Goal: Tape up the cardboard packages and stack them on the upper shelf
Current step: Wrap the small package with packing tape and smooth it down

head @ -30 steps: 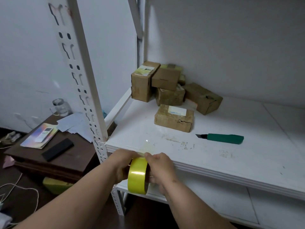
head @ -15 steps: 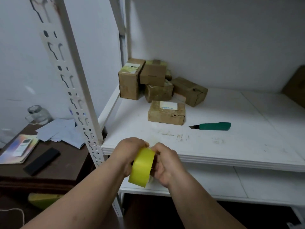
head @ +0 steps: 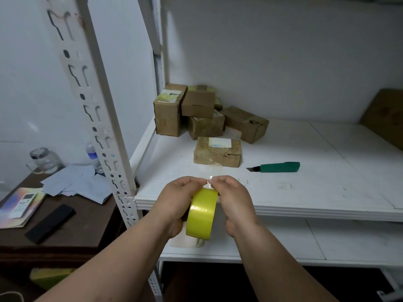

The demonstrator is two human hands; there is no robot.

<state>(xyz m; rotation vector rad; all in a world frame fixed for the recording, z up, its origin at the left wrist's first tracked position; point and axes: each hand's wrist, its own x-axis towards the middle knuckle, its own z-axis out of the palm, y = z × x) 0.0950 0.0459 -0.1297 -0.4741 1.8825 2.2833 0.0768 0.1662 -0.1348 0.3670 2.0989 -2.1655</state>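
Tape roll (head: 201, 214) gripped by left hand (head: 174, 201), right hand (head: 234, 199) pinching its loose end, just off the shelf (head: 305, 205) edge.

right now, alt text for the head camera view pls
Both hands, left hand and right hand, hold an upright yellow tape roll before a white shelf, picking at its clear loose end. On the shelf sit cardboard packages and a green utility knife.
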